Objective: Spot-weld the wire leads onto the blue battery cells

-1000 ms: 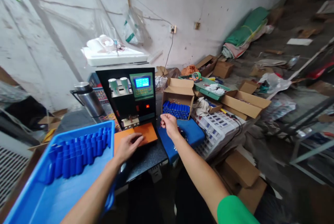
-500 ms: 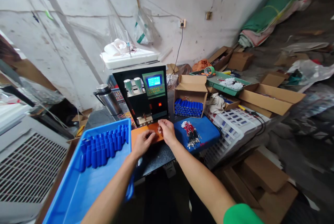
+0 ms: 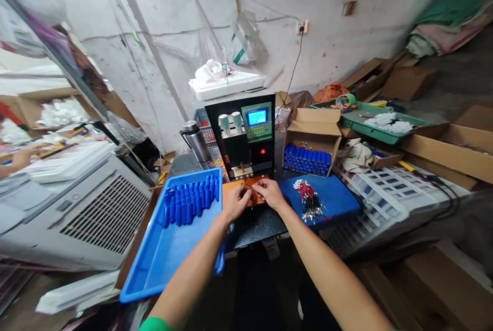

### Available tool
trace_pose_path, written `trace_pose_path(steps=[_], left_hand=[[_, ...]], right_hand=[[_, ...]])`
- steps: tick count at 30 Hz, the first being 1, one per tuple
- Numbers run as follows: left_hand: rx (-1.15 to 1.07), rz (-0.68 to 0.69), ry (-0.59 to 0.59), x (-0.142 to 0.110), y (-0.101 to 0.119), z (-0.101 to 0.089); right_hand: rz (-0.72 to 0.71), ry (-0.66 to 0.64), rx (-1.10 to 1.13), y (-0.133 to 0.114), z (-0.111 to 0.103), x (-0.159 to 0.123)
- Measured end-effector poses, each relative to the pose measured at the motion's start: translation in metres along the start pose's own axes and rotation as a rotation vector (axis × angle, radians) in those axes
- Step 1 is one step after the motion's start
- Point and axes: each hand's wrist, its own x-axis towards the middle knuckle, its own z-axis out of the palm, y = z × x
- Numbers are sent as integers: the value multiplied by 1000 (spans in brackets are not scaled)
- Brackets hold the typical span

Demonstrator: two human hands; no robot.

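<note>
Both of my hands meet over the orange plate [image 3: 231, 188] in front of the black spot-welding machine [image 3: 246, 135]. My left hand [image 3: 235, 202] has its fingers curled around something small and dark that I cannot make out. My right hand [image 3: 269, 193] pinches close beside it, fingertips almost touching the left hand; what it holds is too small to tell. A bundle of red wires with metal tips [image 3: 310, 200] lies on the blue pad [image 3: 335, 197] to the right. A blue tray [image 3: 169, 249] with several blue cells [image 3: 190, 200] sits at my left.
An open carton of blue cells [image 3: 306, 159] stands behind the pad. A steel kettle [image 3: 194, 141] is left of the machine. White grid trays [image 3: 381, 192], a green tray [image 3: 370, 125] and cartons crowd the right. A grey vented unit [image 3: 88, 213] stands at left; another person's hand [image 3: 21, 156] shows far left.
My right hand came back from near the carton to the orange plate and joined my left hand. The view swung to the left, bringing the vented unit into sight.
</note>
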Motion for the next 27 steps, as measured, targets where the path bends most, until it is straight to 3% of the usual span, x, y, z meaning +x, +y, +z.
trace_pose_path(steps=[2, 5, 9, 12, 16, 21, 23, 27], left_hand=[[74, -7, 11, -3, 1, -9], [251, -36, 11, -9, -2, -38], [702, -130, -3, -23, -15, -88], [991, -120, -97, -33, -26, -110], [1109, -40, -199, -39, -39, -113], [1090, 32, -168, -44, -44, -111], [1033, 28, -104, -44, -41, -112], [720, -20, 177, -34, -28, -104]], right_hand=[[37, 38, 39, 0, 0, -2], [30, 74, 36, 0, 1, -4], [-22, 99, -23, 1, 3, -6], [-38, 98, -38, 2, 4, -5], [-57, 105, -54, 4, 4, -3], [-80, 124, -85, 4, 5, -2], [-83, 129, -86, 3, 5, -2], [-83, 131, -94, 1, 4, 1]])
